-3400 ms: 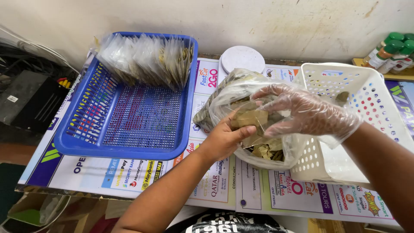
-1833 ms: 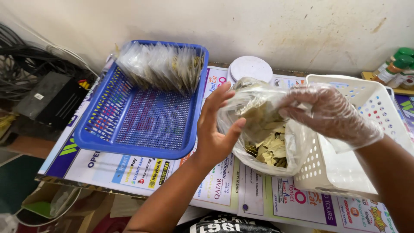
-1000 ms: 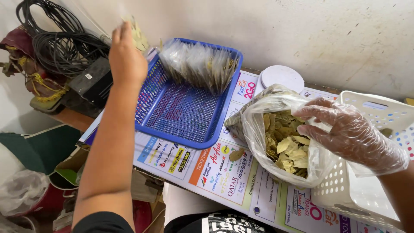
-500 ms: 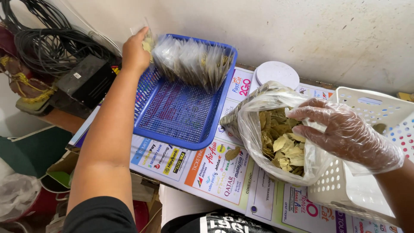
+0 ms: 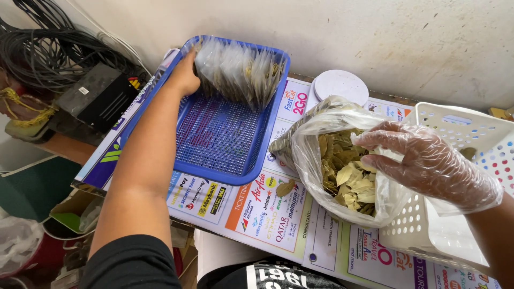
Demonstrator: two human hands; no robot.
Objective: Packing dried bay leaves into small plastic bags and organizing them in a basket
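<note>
My left hand reaches into the far left corner of a blue plastic tray and presses against a row of small clear packets of dried leaves standing along its back wall. My right hand, in a thin clear glove, holds the rim of a large clear plastic bag of dried bay leaves, keeping its mouth wide. The bag leans on a white perforated basket. One loose leaf lies on the table beside the bag.
A white round lid lies by the wall behind the bag. Printed paper sheets cover the table. Coiled black cables and a black box sit off the table's left edge.
My left hand left the bag, swung out to the left, then came down into the tray against the packet row. My gloved right hand has stayed on the bag's rim.
</note>
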